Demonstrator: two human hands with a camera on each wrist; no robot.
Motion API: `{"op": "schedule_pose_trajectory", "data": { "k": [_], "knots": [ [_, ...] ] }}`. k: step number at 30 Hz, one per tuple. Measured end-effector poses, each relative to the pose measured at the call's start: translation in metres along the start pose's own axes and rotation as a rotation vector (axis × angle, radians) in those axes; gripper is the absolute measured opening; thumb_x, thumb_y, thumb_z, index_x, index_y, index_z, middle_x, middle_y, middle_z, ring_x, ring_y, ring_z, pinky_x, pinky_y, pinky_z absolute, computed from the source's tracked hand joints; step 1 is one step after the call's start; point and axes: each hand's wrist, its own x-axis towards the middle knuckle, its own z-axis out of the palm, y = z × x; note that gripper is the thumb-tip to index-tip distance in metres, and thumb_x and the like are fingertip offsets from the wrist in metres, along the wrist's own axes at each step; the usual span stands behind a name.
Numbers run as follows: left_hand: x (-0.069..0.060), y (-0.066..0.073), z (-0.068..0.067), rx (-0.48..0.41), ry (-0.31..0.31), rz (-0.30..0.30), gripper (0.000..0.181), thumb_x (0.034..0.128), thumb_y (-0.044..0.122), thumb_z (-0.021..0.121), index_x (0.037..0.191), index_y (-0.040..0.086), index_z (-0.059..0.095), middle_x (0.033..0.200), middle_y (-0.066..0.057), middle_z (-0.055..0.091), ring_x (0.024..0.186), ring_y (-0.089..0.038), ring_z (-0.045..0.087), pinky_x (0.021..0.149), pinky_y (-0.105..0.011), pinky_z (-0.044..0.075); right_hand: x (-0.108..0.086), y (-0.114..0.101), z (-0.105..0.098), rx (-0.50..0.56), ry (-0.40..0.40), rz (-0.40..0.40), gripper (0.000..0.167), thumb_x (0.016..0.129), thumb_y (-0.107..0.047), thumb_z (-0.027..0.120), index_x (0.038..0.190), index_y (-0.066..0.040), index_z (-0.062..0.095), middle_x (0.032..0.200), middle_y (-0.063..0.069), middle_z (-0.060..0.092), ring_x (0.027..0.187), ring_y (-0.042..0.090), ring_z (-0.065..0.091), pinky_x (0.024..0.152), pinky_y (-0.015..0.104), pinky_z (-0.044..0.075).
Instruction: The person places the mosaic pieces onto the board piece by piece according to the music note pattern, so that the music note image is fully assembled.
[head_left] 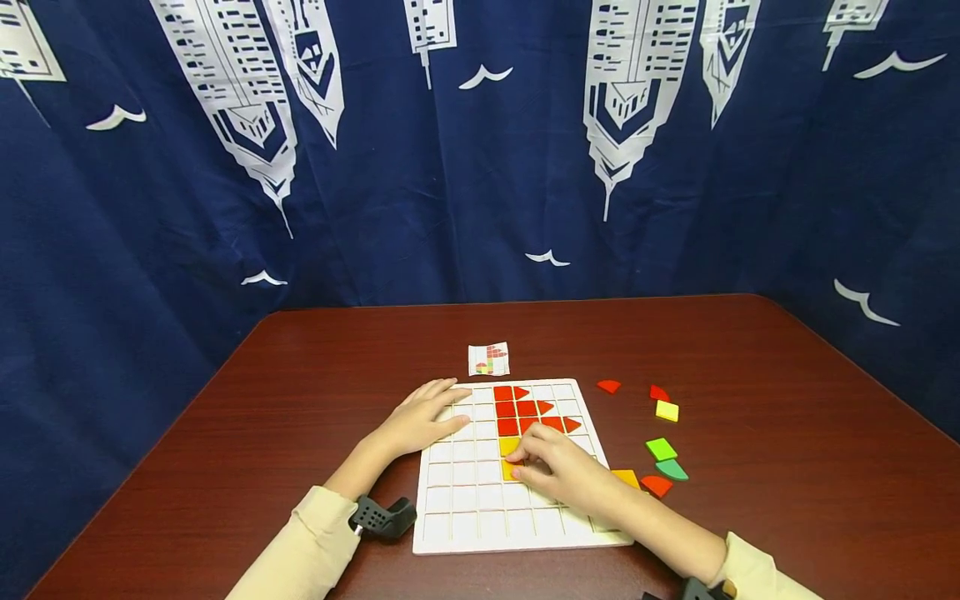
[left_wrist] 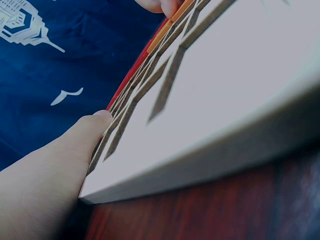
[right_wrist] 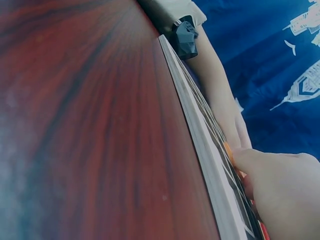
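A white grid board lies on the table. My left hand rests on its upper left edge with fingers spread; the left wrist view shows the thumb along the edge. Red square tiles and pointed red tiles fill cells in its upper rows. Below them is a yellow square tile. My right hand pinches another yellow square tile at the cell beneath, thumb and forefinger on it. That hand hides part of the board and tiles.
Behind the board lies a small picture card with a coloured figure. Loose tiles lie to the right: a red fan-shaped tile, a pale yellow square, a light green tile, a green one and others. A blue curtain hangs behind.
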Motion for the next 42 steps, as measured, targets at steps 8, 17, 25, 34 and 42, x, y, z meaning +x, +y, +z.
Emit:
{"op": "schedule_pose_trajectory", "data": {
  "k": [8,17,25,34,42],
  "knots": [
    [0.001,0.000,0.001,0.005,-0.005,-0.008,0.052,0.0889,0.052,0.047,0.136,0.031,0.042,0.149,-0.001,0.028,0.140,-0.024,0.019,0.110,-0.052,0.018,-0.011,-0.002,-0.007,-0.009,-0.017,0.023,0.019,0.087,-0.025,0.061,0.105,-0.022,0.064,0.100,-0.015,0.054,0.083,-0.001,0.049,0.073,0.017,0.045],
    [0.001,-0.002,0.003,0.001,0.000,-0.001,0.052,0.0890,0.051,0.047,0.136,0.030,0.041,0.149,-0.001,0.028,0.140,-0.024,0.019,0.111,-0.052,0.017,-0.018,0.020,-0.030,-0.038,0.139,0.119,0.010,0.086,-0.018,0.062,0.095,-0.020,0.066,0.090,-0.013,0.057,0.079,-0.001,0.050,0.069,0.020,0.045],
    [0.002,-0.003,0.004,0.004,0.001,-0.005,0.052,0.0888,0.052,0.047,0.136,0.031,0.041,0.149,-0.001,0.028,0.140,-0.024,0.019,0.110,-0.053,0.018,-0.023,0.061,-0.061,-0.157,0.268,0.285,0.013,0.086,-0.013,0.062,0.098,-0.013,0.066,0.096,-0.002,0.060,0.083,0.013,0.054,0.073,0.030,0.047],
    [0.002,-0.003,0.004,0.009,0.000,0.002,0.052,0.0890,0.051,0.047,0.136,0.031,0.041,0.149,-0.001,0.028,0.140,-0.025,0.019,0.111,-0.052,0.017,-0.038,0.097,-0.092,-0.216,0.325,0.419,0.021,0.087,-0.011,0.058,0.105,-0.001,0.063,0.102,0.018,0.057,0.088,0.030,0.054,0.076,0.045,0.045],
    [0.001,-0.002,0.003,0.000,-0.001,-0.001,0.052,0.0891,0.051,0.047,0.137,0.031,0.041,0.149,-0.002,0.028,0.140,-0.025,0.019,0.111,-0.052,0.016,-0.046,0.117,-0.095,-0.236,0.280,0.473,0.035,0.087,-0.016,0.059,0.112,0.007,0.057,0.103,0.023,0.052,0.092,0.034,0.053,0.081,0.048,0.045]
  ]
}}
